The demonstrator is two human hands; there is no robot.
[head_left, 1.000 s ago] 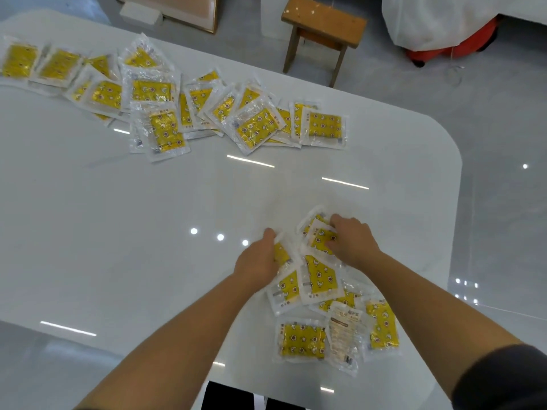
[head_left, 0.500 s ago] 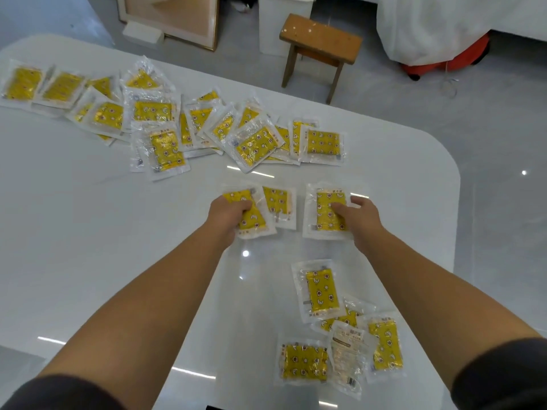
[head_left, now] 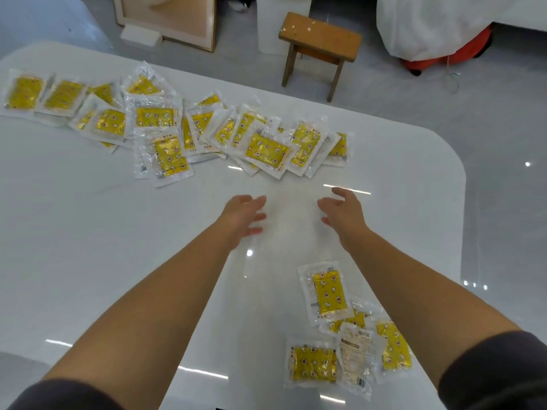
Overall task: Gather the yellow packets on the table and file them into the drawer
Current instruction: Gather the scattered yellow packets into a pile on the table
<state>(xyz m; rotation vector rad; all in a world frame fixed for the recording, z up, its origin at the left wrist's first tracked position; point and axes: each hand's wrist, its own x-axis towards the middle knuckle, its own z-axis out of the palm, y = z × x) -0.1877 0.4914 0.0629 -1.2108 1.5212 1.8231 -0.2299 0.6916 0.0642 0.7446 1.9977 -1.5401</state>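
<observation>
Several yellow packets in clear wrappers lie in a long overlapping heap (head_left: 266,149) across the far side of the white table (head_left: 88,232). A smaller cluster of yellow packets (head_left: 328,294) lies near the front right edge, one of them turned printed side up (head_left: 353,355). My left hand (head_left: 244,216) and my right hand (head_left: 342,213) hover over bare table just in front of the far heap, fingers spread and relaxed, holding nothing. No drawer is in view.
Beyond the table's far edge stands a wooden stool (head_left: 319,39), with a white bin (head_left: 281,22) and a framed panel (head_left: 168,19) leaning behind it. A white-covered object with a red base (head_left: 450,51) sits at the far right on the grey floor.
Both hands carried packets from the near cluster up to the far heap, let them go there, and now hover with nothing in them. The view has shifted slightly.
</observation>
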